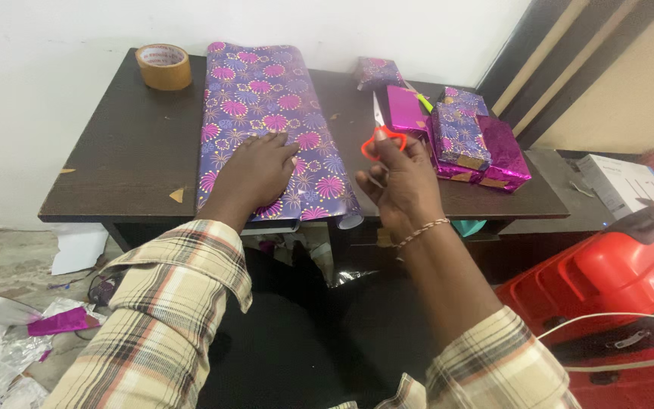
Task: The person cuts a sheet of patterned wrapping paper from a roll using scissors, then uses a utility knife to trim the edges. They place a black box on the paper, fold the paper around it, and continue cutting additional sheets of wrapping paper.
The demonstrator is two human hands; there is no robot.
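At the far left, on the floor below the desk, scraps of silver foil and magenta foil [58,322] lie crumpled beside a white sheet of paper [77,248]. On the dark wooden desk [115,163], a roll of brown packing tape [163,66] stands near the back left corner, just beside the wall and close to the upper edge of the wrapping paper. The sheet of purple wrapping paper [266,113], printed with pink and blue firework bursts, lies flat down the middle of the desk from the wall to the front edge, where its right side curls over. The left hand [255,173] rests palm down on the lower part of this sheet, fingers spread and relaxed, pressing on it rather than gripping anything. Just to the right of the paper's edge, the right hand [401,182] is closed around a pair of scissors [381,132] with orange-red handles, fingers through the loops and the blades pointing up and away toward the wall; whether the blades are parted cannot be told. A thin bracelet [421,231] circles that wrist. Further right, several wrapped gift boxes [467,136] in purple and magenta foil sit clustered on the desk, touching one another. At the far right, off the desk, a red hard-shell suitcase [615,280] stands on the floor with a white cable across it.
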